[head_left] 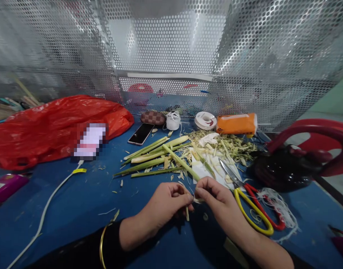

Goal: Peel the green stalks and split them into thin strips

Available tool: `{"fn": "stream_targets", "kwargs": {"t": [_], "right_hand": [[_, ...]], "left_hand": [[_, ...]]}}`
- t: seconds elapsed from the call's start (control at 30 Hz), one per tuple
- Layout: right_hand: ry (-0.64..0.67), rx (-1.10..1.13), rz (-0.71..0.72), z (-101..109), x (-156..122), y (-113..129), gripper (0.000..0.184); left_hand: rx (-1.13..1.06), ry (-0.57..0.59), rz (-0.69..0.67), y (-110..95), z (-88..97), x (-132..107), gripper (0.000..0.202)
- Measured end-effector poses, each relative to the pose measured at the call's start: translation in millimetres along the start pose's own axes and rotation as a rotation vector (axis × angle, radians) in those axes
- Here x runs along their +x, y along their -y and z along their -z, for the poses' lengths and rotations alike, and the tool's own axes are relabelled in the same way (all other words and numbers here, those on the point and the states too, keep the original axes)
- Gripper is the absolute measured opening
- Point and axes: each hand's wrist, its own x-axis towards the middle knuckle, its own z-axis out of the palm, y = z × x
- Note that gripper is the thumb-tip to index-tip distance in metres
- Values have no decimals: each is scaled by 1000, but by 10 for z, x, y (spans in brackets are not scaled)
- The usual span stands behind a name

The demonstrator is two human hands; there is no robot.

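**Both hands pinching one pale strip, front centre of table**

- Blue table point(84, 209) is carrying everything. A perforated metal screen point(165, 48) is standing behind it.
- A red plastic bag point(48, 123) is lying crumpled at far left. A black bag point(283, 172) is sitting at the right edge, against a red chair point(322, 129).
- Green stalks point(151, 155) are lying in a loose fan mid-table, tips pointing left. One longer stalk is crossing them, running down towards my right hand. A pile of trimmings point(233, 144) is spreading to the right of them.
- An orange tissue pack point(237, 123) is lying behind the pile, with a tape roll point(205, 120) and a thread spool point(173, 120) to its left.
- Scissors point(252, 203), yellow and red handles, are lying just right of my right hand with the blades pointing away. A tangle of white thread point(277, 203) is touching the handles.
- A phone point(141, 133) is lying face up behind the stalks. A white cable point(48, 205) is trailing across the left side.
- My left hand point(165, 203) and right hand point(216, 198) are meeting just above the table, near the front edge. A bangle point(102, 243) is sitting on the left wrist.
- Fingers point(185, 198) of both hands are closing tight, thumb against forefinger, on a pale strip point(197, 200) running between them. A short stub of it is hanging down under the left hand. I can't tell if it's fibre or thread.
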Motion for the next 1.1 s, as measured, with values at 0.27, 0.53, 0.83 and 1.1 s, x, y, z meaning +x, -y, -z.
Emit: {"fn": "stream_targets", "kwargs": {"t": [0.27,0.53,0.83,1.1], "right_hand": [[103,-14,-74,-35,2,17,22],[98,175,-180,47,85,59,28],[279,292,-373,91,56,43,29],[240,409,-419,134,80,84,29]], "left_hand": [[7,40,-12,74,6,22,19],[-27,50,-13,12,38,10,24],[4,79,-39,22,68,36,23],[32,80,-19,13,81,52,29]]}}
